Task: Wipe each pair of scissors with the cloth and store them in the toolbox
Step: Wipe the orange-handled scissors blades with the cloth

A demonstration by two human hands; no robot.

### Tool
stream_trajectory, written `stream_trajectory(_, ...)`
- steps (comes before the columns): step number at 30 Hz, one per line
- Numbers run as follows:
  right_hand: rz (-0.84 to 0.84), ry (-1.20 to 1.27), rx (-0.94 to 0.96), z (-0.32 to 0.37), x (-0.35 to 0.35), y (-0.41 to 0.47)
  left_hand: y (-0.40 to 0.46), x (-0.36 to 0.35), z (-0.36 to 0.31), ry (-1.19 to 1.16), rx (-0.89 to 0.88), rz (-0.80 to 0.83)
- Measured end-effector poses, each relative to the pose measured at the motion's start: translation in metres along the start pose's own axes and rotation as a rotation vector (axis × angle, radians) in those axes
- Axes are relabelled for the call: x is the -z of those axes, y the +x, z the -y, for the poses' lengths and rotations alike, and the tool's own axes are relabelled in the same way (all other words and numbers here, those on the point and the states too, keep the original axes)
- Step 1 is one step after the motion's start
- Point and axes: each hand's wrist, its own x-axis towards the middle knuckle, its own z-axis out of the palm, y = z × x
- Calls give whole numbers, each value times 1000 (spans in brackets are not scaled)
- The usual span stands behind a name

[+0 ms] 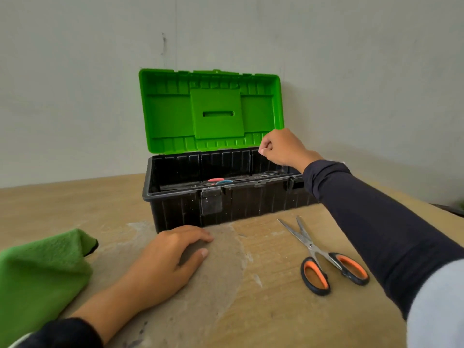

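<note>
My right hand (281, 146) is over the toolbox (226, 204), fingers curled, empty. Left hand (173, 257) lies flat before it. Scissors (324, 257) lie unwiped right-front of toolbox; cloth (42, 267) lies left-front. Risk: storing them unwiped.

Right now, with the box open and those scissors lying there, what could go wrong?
1. The orange-handled scissors lie with blades spread open near the right sleeve, so an arm sweeping back could catch the tips.
2. The green lid stands upright. If bumped, it might drop onto the right hand hovering over the toolbox.
3. The cloth sits apart from the left hand, so those scissors could get stored unwiped.
</note>
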Motion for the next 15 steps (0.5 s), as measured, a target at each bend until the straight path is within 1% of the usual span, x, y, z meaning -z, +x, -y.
stream_trajectory(3,-209,58,12,18,11,-34,-3,1,-4,29,-6,1)
stream_trajectory(5,-268,96,25,29,13,-64,-6,2,-8,48,-15,-1)
stream_trajectory(9,-286,174,36,33,5,-124,-14,2,-24,41,-22,-17)
stream_trajectory(12,-319,65,82,37,5,-160,-19,0,-35,13,-11,-39)
stream_trajectory(13,-301,36,84,39,7,-170,-20,-1,-37,13,-7,-50)
stream_trajectory(15,-180,9,0,38,10,-183,-23,-3,-39,20,0,-54)
